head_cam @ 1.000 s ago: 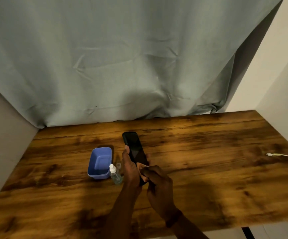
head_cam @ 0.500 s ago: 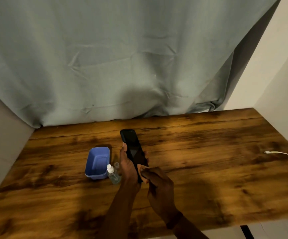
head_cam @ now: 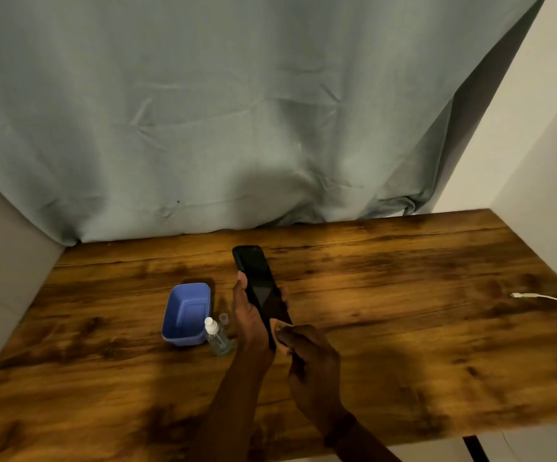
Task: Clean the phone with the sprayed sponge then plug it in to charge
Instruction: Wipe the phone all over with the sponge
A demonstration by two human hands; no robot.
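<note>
Phone point(head_cam: 260, 288) is up off the table point(head_cam: 403, 328), slanted, cradled in the left hand point(head_cam: 248, 325) with the thumb on one long edge and fingertips peeking round the other, so that grip has it by the sides. Right hand point(head_cam: 310, 358) is curled at the near end, pinching a pale scrap I take for the sponge point(head_cam: 278, 325). Looks like a stiff, slick slab, lightish but droppable once damp, so I'd hold the edges, not the screen. Charging cable point(head_cam: 543, 299) lies well off right.
</note>
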